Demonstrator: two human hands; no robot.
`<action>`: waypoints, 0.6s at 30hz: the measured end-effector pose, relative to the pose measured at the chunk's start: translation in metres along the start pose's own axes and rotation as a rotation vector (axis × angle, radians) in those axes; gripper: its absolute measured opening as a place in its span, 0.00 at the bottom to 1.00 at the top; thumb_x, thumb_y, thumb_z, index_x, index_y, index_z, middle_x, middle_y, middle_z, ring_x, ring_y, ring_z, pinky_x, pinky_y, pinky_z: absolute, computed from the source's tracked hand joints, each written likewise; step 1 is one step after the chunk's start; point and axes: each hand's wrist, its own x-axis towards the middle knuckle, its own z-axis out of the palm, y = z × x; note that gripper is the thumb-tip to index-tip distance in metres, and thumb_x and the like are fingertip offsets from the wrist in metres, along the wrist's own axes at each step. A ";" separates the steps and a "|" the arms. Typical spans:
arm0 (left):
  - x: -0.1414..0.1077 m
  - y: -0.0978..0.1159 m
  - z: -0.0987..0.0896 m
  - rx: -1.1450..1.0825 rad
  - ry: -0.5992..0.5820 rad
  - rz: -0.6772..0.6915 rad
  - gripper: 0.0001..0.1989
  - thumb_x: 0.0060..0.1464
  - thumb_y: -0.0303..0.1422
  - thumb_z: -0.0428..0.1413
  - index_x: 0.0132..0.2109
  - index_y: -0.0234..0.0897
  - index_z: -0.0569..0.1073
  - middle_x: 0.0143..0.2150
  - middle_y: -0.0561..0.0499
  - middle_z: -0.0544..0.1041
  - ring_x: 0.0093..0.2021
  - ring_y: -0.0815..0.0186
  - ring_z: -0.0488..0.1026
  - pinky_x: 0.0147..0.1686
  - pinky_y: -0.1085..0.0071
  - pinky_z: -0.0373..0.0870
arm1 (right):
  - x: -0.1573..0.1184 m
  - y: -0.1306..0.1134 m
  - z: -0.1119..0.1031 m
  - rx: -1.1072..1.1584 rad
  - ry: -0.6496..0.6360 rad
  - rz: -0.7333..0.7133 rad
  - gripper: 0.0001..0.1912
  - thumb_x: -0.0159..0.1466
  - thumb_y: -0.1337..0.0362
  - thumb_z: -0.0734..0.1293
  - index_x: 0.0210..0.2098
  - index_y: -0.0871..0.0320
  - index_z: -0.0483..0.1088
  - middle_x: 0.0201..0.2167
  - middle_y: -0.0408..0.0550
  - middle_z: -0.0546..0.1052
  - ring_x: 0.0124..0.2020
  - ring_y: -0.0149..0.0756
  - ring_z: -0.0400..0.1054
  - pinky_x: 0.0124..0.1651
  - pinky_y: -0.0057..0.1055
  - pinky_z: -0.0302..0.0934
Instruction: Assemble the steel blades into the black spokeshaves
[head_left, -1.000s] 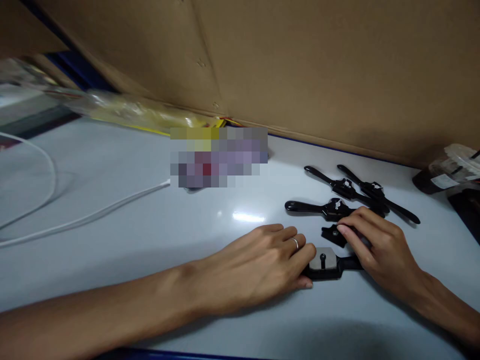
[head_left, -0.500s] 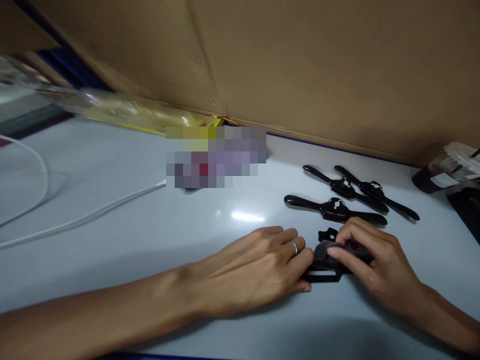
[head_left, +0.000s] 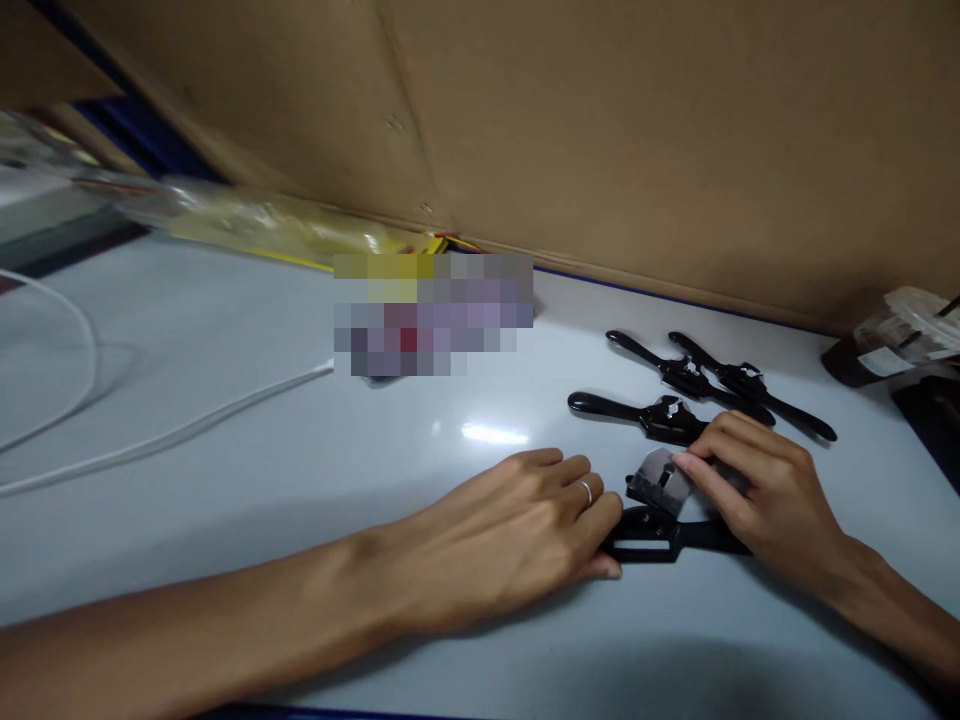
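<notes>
My left hand (head_left: 540,520), with a ring on one finger, is closed around one end of a black spokeshave body (head_left: 641,548) lying on the table. The slot in its middle shows, and its other handle runs under my right hand (head_left: 772,490). Between thumb and fingers my right hand pinches a flat metal blade (head_left: 661,482), tilted just above the body, with a dark slot in it. Part of a small black piece (head_left: 631,485) peeks out at the blade's left edge. Behind my right hand lies a spokeshave (head_left: 671,418) with its middle parts fitted, its right handle partly covered.
Farther back, two more black spokeshaves (head_left: 686,375) lie close together. A plastic cup with dark drink (head_left: 862,350) stands at the right, near a black flat object (head_left: 934,425). A white cable (head_left: 187,440) crosses the left of the table. Cardboard (head_left: 600,130) walls the back.
My right hand has lifted the blade up and back off the spokeshave body, tilting it so its flat face shows. The body's middle is now uncovered. My left hand has hardly moved.
</notes>
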 end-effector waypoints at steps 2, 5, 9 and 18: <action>0.000 0.000 0.000 -0.005 -0.010 -0.020 0.13 0.70 0.40 0.55 0.37 0.38 0.67 0.31 0.52 0.73 0.30 0.61 0.69 0.29 0.63 0.63 | -0.001 0.004 -0.001 -0.092 0.023 -0.012 0.08 0.73 0.66 0.65 0.36 0.58 0.73 0.32 0.45 0.74 0.33 0.36 0.70 0.38 0.34 0.64; 0.000 0.000 -0.002 -0.017 -0.006 -0.072 0.12 0.69 0.39 0.57 0.37 0.38 0.67 0.32 0.52 0.73 0.30 0.62 0.69 0.30 0.65 0.63 | -0.002 0.012 -0.005 -0.262 0.024 0.040 0.09 0.72 0.64 0.64 0.46 0.60 0.74 0.41 0.51 0.76 0.35 0.40 0.73 0.36 0.37 0.65; 0.000 -0.003 -0.004 0.004 0.006 -0.161 0.13 0.66 0.39 0.59 0.37 0.38 0.67 0.31 0.52 0.73 0.30 0.61 0.68 0.30 0.65 0.62 | -0.003 0.023 -0.011 -0.376 -0.110 0.066 0.13 0.72 0.59 0.64 0.49 0.59 0.75 0.46 0.52 0.77 0.36 0.45 0.75 0.35 0.41 0.67; 0.000 -0.014 0.000 0.077 0.011 -0.253 0.13 0.66 0.42 0.59 0.38 0.38 0.68 0.32 0.51 0.72 0.31 0.59 0.70 0.29 0.64 0.62 | -0.003 0.040 -0.033 -0.289 -0.352 0.188 0.07 0.71 0.62 0.63 0.45 0.56 0.72 0.42 0.51 0.78 0.39 0.45 0.75 0.42 0.42 0.68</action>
